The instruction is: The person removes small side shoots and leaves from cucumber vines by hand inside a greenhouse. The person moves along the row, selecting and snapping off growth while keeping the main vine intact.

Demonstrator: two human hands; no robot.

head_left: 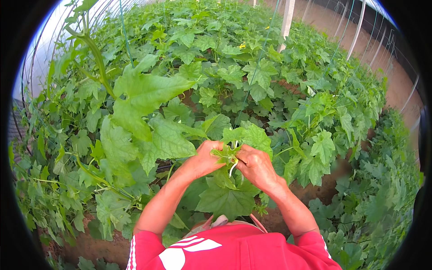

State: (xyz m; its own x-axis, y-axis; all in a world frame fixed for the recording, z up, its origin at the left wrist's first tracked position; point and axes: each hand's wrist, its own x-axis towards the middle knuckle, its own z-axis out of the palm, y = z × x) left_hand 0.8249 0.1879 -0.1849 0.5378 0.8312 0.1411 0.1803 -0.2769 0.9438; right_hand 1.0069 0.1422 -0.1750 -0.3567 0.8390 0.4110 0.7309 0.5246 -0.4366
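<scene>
Both hands meet in front of my chest at the leafy tip of a green climbing vine (227,153). My left hand (208,158) has its fingers closed around the left side of that shoot. From the right, my right hand (254,164) pinches the shoot beside a short white strip (233,168), perhaps a clip or tie; which it is I cannot tell. A large lobed leaf (229,200) hangs just below the hands, and another leaf (258,136) stands behind my right hand. The fingertips are partly hidden by the foliage.
Dense vines surround me, with a thick stem (98,60) rising at upper left. Thin green strings (258,67) run upward through the plants. A pale post (287,23) stands at the back, and bare soil (401,91) shows along the right. Curved greenhouse ribs (37,50) are at left.
</scene>
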